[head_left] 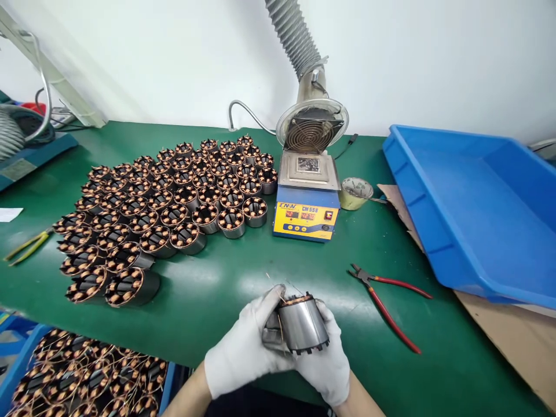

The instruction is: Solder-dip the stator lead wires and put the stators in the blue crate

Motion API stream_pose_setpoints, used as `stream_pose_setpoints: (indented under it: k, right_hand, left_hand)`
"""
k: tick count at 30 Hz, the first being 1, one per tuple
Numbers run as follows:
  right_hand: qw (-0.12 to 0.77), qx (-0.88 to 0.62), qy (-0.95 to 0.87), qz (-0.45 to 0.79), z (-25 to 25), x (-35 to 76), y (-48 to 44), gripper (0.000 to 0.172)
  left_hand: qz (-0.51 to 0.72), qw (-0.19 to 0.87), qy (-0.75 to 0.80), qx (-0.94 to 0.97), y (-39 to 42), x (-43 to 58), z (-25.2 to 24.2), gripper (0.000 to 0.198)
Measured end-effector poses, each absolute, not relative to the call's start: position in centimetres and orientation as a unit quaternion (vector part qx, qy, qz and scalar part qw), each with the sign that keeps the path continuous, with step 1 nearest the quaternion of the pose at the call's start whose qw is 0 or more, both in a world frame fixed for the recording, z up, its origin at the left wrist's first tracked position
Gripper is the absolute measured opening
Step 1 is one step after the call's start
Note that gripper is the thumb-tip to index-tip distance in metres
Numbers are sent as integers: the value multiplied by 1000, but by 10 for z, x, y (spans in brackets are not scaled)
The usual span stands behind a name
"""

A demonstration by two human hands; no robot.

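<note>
Low over the front of the green table, both my gloved hands are around one motor stator point(304, 325), a silver steel ring with black insulation and copper winding at its upper end. My left hand point(254, 336) is closed at its left side, the dark-stained thumb and fingers by the copper wire ends at the rim. My right hand point(325, 359) wraps its right side and underside; some of those fingers are hidden behind the stator. Thin loose wires stick out near my left thumb. To the right lie red-handled cutting pliers point(384, 301), apart from my hands.
Many finished-looking stators point(186, 234) stand grouped at the left. A blue-and-yellow solder pot point(306, 211) sits under a fume extractor point(311, 124). Beside it are a small cup point(356, 194) and a blue tray point(478, 202) over cardboard point(508, 341). A blue bin point(24, 362) holds wired stators. Yellow-handled pliers point(30, 246) lie far left.
</note>
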State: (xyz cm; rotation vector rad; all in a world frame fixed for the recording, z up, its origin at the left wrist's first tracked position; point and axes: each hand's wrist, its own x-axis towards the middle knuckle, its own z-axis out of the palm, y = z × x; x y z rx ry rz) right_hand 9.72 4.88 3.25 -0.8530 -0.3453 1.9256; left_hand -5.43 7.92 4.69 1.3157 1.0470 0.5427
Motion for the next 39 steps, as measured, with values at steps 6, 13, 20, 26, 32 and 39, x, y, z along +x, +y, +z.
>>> stream_pose_setpoints:
  k: [6,13,20,26,32,39]
  right_hand:
    - [455,-222,-66,860,34,92,46,49]
    - [491,-313,-180,793,25,91,42,52]
    - [522,-558,-392,513,0,57,28,93]
    - [527,-583,-480,389,-28,55,21,86]
    - [494,-564,-610,258,-18,65,30,78]
    - [490,-553,-658,142,-11,66,39,57]
  left_hand:
    - [363,663,554,349,91,-35,63,29]
    - [576,612,478,257,112,-59,51,35]
    - [338,711,473,396,92,-52,47,41]
    - [548,646,484,218,96,-48,55,31]
    - [360,662,552,357,96,-70,68,28]
    - [429,590,556,398,123,-78,78,20]
